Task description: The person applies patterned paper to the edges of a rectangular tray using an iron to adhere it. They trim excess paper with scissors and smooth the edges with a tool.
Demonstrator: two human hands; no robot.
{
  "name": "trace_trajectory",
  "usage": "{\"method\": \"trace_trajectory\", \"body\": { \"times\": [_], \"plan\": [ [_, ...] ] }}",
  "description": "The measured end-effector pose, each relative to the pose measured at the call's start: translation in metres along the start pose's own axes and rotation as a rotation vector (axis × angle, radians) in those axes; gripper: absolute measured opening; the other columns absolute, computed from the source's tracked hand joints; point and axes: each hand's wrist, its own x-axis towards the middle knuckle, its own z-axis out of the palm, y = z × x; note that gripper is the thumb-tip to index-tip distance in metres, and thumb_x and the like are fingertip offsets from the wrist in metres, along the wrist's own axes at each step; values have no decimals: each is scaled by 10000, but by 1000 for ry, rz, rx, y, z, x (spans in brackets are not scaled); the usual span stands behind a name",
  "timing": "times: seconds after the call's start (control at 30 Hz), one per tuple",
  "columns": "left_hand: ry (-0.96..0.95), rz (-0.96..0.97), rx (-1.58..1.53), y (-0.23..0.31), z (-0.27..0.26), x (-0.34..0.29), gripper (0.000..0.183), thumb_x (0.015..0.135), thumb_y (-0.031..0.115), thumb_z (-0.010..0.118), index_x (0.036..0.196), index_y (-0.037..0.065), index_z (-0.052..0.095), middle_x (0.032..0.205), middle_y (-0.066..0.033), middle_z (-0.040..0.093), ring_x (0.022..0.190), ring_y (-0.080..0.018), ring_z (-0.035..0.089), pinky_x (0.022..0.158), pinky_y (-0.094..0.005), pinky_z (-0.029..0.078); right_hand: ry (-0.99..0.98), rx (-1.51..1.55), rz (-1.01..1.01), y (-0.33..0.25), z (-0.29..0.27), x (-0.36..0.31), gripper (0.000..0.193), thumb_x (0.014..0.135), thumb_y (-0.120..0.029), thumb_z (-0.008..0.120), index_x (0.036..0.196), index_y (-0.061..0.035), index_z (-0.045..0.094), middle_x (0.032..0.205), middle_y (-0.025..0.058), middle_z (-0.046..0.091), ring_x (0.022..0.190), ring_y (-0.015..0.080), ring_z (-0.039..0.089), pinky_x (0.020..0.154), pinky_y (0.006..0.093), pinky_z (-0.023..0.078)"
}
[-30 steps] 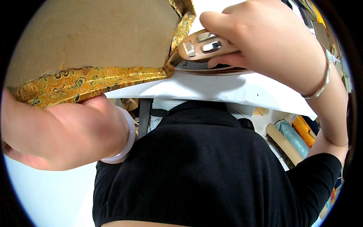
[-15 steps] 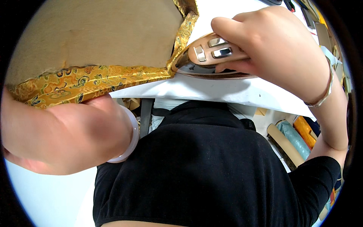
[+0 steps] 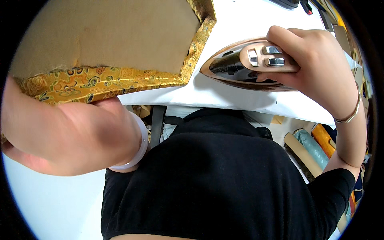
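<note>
Gripping the iron (image 3: 224, 71) by its handle, my right hand (image 3: 314, 60) is clasping it to the right of the panel (image 3: 120, 36). The tip is pointing toward the panel's near right corner, just beside the gold trim (image 3: 120, 81) and apart from it. Whether the sole is resting on the desk (image 3: 244, 20) or hovering, I cannot tell. The trim is running along the panel's near and right edges, a crease showing lengthwise in the near strip. My left hand (image 3: 72, 134) is lying at the panel's near left end, against the trim; its fingertips are hiding, so I cannot tell whether they are pinching. For neat work, I am judging that the strip wants to be lying taut, the corner smoothed first, the iron level, and my left fingers well clear of the sole.
</note>
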Motion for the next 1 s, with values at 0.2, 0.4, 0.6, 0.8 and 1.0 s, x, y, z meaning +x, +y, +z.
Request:
{"method": "trace_trajectory", "body": {
  "times": [0.2, 0.4, 0.6, 0.8, 1.0],
  "plan": [
    [45, 6, -39, -17, 9, -6, 591, 1007, 285, 748, 1397, -108, 543, 1247, -189, 647, 1186, -294, 655, 1048, -367, 527, -2, 11, 23, -2, 1, -3, 472, 812, -359, 915, 1095, -107, 633, 824, 86, 731, 700, 239, 738, 626, 308, 571],
    [75, -6, -46, -20, 10, -9, 607, 1012, 295, 752, 1406, -113, 536, 1262, -195, 639, 1199, -295, 650, 1061, -368, 523, -37, 11, 6, 5, 2, 9, 460, 826, -360, 915, 1077, -114, 618, 788, 71, 718, 669, 223, 724, 598, 311, 550],
    [101, -15, -55, -15, 12, -10, 624, 1017, 305, 756, 1416, -117, 529, 1277, -201, 631, 1211, -296, 644, 1074, -369, 520, 28, 7, -48, 15, 12, 18, 458, 829, -356, 916, 1069, -109, 615, 753, 66, 702, 664, 225, 726, 586, 321, 545],
    [109, -20, -65, -15, 10, -11, 641, 1022, 315, 760, 1425, -121, 522, 1292, -206, 622, 1223, -297, 639, 1087, -369, 517, -7, -81, -67, 10, 5, 39, 447, 827, -366, 912, 1044, -111, 617, 756, 59, 709, 672, 250, 729, 603, 343, 561],
    [34, 137, 107, -17, 4, 2, 598, 1036, 319, 745, 1382, -129, 552, 1276, -212, 624, 1150, -295, 653, 1035, -361, 530, -49, -70, -131, 16, -2, 55, 439, 813, -383, 915, 1010, -122, 623, 788, 59, 732, 689, 250, 737, 618, 349, 563]
  ]
}}
